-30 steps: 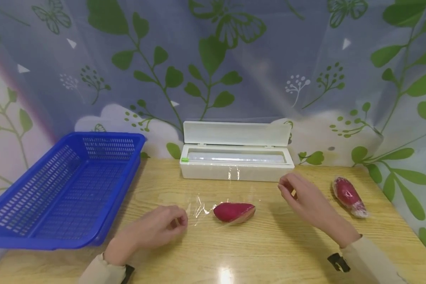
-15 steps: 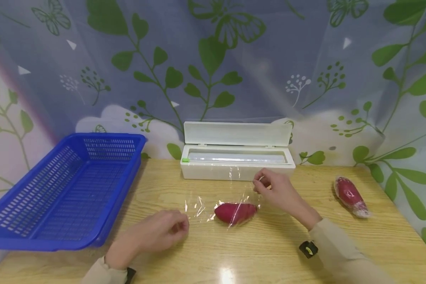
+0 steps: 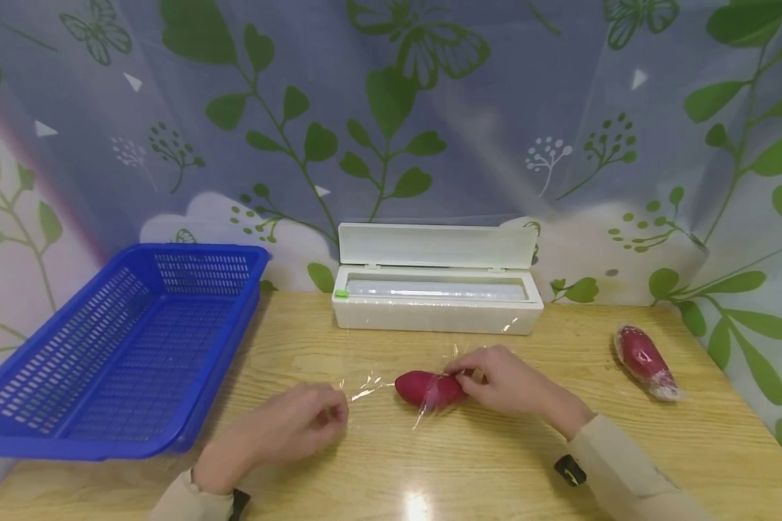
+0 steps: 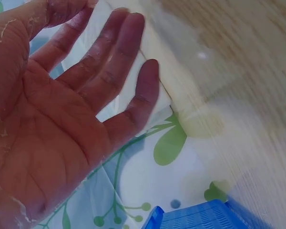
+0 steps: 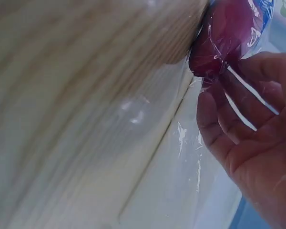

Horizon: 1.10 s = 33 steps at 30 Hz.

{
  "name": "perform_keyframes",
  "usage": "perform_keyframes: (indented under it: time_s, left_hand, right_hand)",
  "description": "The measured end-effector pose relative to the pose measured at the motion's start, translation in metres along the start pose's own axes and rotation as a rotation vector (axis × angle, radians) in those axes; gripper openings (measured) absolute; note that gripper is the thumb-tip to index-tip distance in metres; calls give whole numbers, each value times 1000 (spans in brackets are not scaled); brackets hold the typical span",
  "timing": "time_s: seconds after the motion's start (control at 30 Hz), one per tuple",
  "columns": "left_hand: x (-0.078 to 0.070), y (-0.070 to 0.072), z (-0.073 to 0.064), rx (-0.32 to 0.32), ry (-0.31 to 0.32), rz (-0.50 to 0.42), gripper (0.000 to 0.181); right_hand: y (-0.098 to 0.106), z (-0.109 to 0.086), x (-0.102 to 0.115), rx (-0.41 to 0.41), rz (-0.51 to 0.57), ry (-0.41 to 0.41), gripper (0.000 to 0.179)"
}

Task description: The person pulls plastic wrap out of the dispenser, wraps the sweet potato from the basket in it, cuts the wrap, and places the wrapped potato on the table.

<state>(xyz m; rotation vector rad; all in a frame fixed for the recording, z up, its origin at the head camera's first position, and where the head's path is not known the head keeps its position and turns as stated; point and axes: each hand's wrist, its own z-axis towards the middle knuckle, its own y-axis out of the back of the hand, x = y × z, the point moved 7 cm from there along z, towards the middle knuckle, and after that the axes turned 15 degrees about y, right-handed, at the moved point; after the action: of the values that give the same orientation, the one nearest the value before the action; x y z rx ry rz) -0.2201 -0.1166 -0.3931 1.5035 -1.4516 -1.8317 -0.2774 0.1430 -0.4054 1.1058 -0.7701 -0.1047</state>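
Note:
A purplish-red sweet potato [image 3: 418, 389], tapered at its ends, lies on the table under clear cling film [image 3: 370, 387]. My right hand [image 3: 510, 387] is at its right end, thumb and fingertips pinching film against the tip. In the right wrist view, creased film covers the sweet potato [image 5: 219, 36] beside those fingertips. On the left, my left hand [image 3: 293, 423] pinches the film's edge between thumb and index finger; a taut crease runs from there to the sweet potato. The left wrist view shows its other fingers [image 4: 119, 67] loosely extended.
Behind the sweet potato stands a white cling film dispenser [image 3: 397, 316], lid up, roll inside. A blue plastic basket [image 3: 228, 362] sits at the left. Another sweet potato [image 3: 641, 354], wrapped in film, lies at the right. A patterned curtain [image 3: 482, 145] hangs behind the table.
My right hand has moved left and down, carrying the film's right side over the sweet potato to its right end. My left hand stays nearly in place.

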Motion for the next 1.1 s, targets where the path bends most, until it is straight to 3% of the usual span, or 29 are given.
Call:
perform_keyframes:
  time_s: [0.13,0.27,0.4,0.53,0.7,0.87,1.0,1.1]
  left_hand:
    - [-4,7,5,-28,15,-46,12]
    - [-11,15,15,-104,5,-89,10]
    - [-22,24,28,-179,6,-137,6]
    - [-34,27,47,-205,39,-169,4]
    - [-45,18,78,-181,93,-256,6]
    - [-56,-1,107,-116,76,-266,6]
    - [-59,-14,118,-60,78,-242,10]
    - [-55,-17,120,-49,95,-289,16]
  right_hand:
    - [-3,-8,10,66,-82,25,32]
    - [-6,-10,18,117,-159,33,43]
    - [-8,-8,21,117,-203,63,46]
    - [-7,-7,22,103,-205,88,41]
    - [-6,-7,19,108,-168,78,39]
    - [-5,-7,19,121,-134,73,40]
    - [-5,-7,18,127,-118,79,41]
    - [-6,-7,17,132,-106,81,41]
